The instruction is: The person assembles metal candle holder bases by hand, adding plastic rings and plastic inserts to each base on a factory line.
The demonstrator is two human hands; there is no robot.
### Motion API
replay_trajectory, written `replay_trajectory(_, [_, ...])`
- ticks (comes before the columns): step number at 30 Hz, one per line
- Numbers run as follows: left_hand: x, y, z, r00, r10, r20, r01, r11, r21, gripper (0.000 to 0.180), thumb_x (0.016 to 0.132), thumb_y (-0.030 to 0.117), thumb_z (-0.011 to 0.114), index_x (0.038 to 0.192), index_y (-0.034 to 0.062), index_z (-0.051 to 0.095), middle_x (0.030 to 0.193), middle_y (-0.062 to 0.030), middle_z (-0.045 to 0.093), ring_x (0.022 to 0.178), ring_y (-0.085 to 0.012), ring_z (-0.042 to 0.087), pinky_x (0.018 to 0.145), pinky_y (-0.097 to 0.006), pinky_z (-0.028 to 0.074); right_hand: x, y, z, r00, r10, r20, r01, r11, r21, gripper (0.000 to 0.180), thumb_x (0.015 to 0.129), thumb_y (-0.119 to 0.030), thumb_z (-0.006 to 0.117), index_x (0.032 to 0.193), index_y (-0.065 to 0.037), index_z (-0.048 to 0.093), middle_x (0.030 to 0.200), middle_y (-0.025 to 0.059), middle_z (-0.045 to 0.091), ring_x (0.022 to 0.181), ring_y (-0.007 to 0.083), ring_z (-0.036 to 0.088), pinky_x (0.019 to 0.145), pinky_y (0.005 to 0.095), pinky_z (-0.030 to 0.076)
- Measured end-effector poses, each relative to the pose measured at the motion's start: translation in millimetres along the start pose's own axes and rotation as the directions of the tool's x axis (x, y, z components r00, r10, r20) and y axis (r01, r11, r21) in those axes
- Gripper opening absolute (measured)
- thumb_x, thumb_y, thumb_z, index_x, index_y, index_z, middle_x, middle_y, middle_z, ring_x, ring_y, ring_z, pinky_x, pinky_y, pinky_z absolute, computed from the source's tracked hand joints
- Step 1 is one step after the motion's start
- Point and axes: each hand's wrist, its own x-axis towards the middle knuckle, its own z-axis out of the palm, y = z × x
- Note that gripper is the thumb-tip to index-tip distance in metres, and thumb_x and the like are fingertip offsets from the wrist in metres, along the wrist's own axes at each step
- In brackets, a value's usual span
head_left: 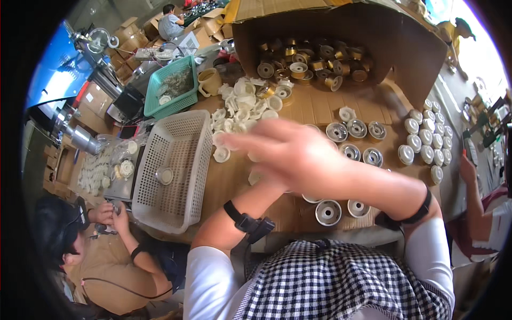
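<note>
My right hand (pixel 298 152) reaches across to the left in a motion blur, its fingers stretched out toward a pile of white plastic parts (pixel 240 104). Nothing shows in its fingers. Beneath it lies my left hand (pixel 269 178), with its fingers hidden by the right, so I cannot tell what it holds. Round metal cups with shiny insides (pixel 328 213) stand in loose rows on the cardboard-covered table, to the right of my hands and in front of me. One white part (pixel 347 113) sits by the far cups.
A large cardboard box (pixel 416 58) lies on its side at the back, with many gold-coloured cups inside. White capped pieces (pixel 426 136) stand in rows at right. At left are a white basket (pixel 205 154), a green basket (pixel 152 88) and a beige mug (pixel 209 81). Co-workers sit on both sides.
</note>
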Motion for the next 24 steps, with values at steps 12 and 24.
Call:
replay_trajectory(12, [-79, 60, -56, 0.856, -0.514, -0.044, 0.498, 0.802, 0.329, 0.034, 0.110, 0.035, 0.045, 0.105, 0.0059, 0.060, 0.068, -0.0007, 0.052, 0.057, -0.0062, 0.051, 0.045, -0.023, 0.040, -118, 106, -172, 0.658, -0.177, -0.732, -0.291, 0.837, -0.463, 0.033, 0.082, -0.014, 0.066, 0.114, -0.007, 0.067, 0.106, 0.0170, 0.069, 0.093, 0.0370, 0.068, 0.079, 0.0450, 0.055])
replay_trajectory(24, [-56, 61, 42, 0.903, -0.411, 0.126, 0.427, 0.891, -0.155, 0.047, 0.110, 0.047, 0.038, 0.120, 0.0033, 0.055, 0.067, -0.0017, 0.048, 0.049, -0.0087, 0.043, 0.040, -0.022, 0.030, -173, 160, -229, 0.603, 0.100, -0.792, -0.422, 0.882, -0.209, 0.026, 0.086, -0.007, 0.067, 0.110, -0.005, 0.072, 0.104, 0.0128, 0.072, 0.069, 0.0198, 0.071, 0.065, 0.0338, 0.058])
